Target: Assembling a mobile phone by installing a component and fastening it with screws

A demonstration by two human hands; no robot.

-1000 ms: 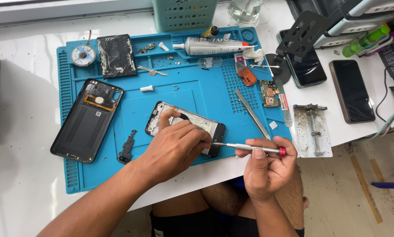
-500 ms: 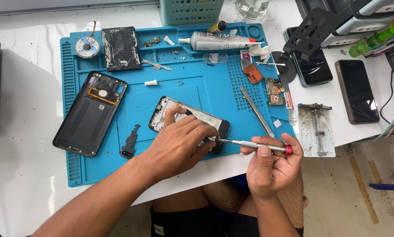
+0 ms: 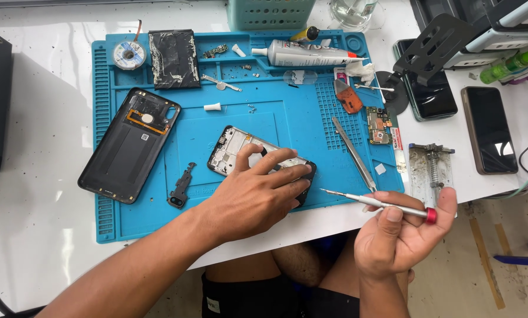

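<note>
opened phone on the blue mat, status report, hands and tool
Left hand flat on opened phone, pinning it to blue mat. Right hand holds screwdriver, tip off the phone. Tweezers lie beside.

The right hand (image 3: 402, 235) has pulled back from the phone (image 3: 258, 160). A second ago the screwdriver (image 3: 374, 202) tip sat right at the phone's near end, beside the left hand (image 3: 258, 194); now the tip hangs clear over the mat's (image 3: 311, 118) near edge, with open mat between it and the phone. The right hand has also dropped off past the table edge and turned palm-up. The left hand's fingers have spread wider across the phone.
</note>
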